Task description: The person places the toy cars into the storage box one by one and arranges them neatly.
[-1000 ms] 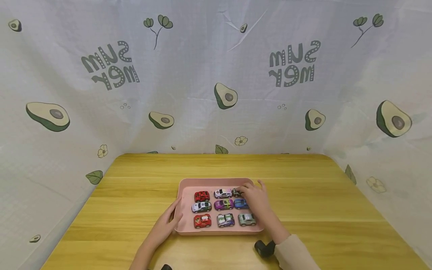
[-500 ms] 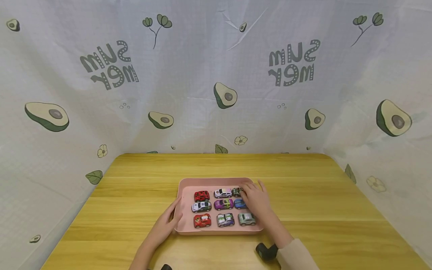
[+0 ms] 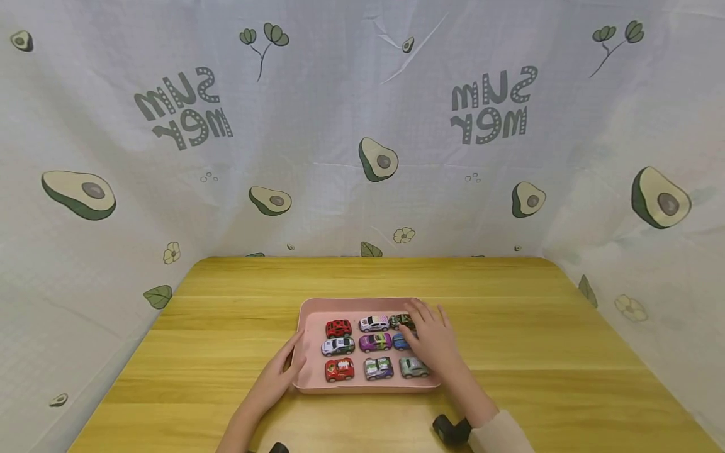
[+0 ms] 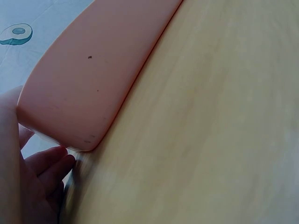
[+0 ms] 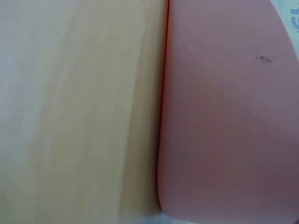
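Note:
A pink tray [image 3: 362,388] bears several small toy cars in rows. My left hand [image 3: 275,376] holds the tray's left wall, its thumb on the inner side; in the left wrist view, fingertips [image 4: 58,163] lie against the outside near a corner. Over the tray's right side hovers my right hand [image 3: 433,336], fingers spread, partly covering a dark camouflage toy car [image 3: 401,321] and a blue toy car [image 3: 401,343]. Next to the camouflage one stands a white toy car [image 3: 374,324]. A grey-green toy car [image 3: 413,367] is below the hand. The right wrist view shows only tray and table.
Other toy cars in the tray include a purple one [image 3: 375,342], a ladybug-red one [image 3: 338,328] and a front red one [image 3: 339,370]. The wooden table [image 3: 226,314] surrounds the tray. A printed curtain [image 3: 317,138] hangs behind.
My right hand has drawn back slightly to the right from the camouflage toy car, its fingers spreading and more of the car showing. The left hand and tray have not moved.

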Action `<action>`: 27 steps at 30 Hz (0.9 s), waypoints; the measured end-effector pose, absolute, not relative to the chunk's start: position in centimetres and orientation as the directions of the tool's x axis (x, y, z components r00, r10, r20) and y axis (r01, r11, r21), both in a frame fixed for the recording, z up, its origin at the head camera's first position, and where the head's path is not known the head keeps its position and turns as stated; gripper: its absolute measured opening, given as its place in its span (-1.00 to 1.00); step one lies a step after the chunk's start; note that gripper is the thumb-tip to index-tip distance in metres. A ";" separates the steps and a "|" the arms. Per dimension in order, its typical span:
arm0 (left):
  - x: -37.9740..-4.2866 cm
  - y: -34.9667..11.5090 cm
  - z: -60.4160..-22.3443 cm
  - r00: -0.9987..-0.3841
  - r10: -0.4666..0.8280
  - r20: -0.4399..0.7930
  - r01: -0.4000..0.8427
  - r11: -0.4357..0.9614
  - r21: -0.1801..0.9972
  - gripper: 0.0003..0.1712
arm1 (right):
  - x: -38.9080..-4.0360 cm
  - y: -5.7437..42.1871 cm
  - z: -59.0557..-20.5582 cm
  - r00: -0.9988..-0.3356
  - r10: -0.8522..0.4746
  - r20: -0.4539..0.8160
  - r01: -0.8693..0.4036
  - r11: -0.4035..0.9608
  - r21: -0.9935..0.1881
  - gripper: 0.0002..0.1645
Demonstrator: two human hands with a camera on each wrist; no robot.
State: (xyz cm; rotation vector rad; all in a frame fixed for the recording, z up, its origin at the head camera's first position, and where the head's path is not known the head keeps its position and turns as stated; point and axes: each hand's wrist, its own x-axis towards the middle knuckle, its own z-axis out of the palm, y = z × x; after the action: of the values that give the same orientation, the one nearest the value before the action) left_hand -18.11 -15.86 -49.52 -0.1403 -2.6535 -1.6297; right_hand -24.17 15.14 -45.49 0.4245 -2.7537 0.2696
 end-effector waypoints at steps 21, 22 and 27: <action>-18.2 -15.9 -49.6 -0.995 0.066 0.080 0.101 0.458 0.883 -0.36 | -21.9 17.1 -43.7 -0.894 -0.123 0.431 -0.241 0.943 -0.231 -0.35; -18.2 -15.9 -49.6 -0.994 0.068 0.082 0.104 0.458 0.883 -0.36 | -21.8 17.3 -43.6 -0.889 -0.119 0.442 -0.239 0.944 -0.226 -0.34; -18.1 -15.9 -49.6 -0.994 0.070 0.082 0.104 0.449 0.887 -0.37 | -21.5 18.8 -43.2 -0.853 -0.105 0.511 -0.241 0.948 -0.208 -0.34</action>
State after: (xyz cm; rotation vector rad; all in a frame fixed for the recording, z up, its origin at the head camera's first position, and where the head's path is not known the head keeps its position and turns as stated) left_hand -18.12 -15.91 -49.63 -0.1594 -2.6461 -1.6237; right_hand -21.49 18.77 -43.25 0.2459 -2.5890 0.3621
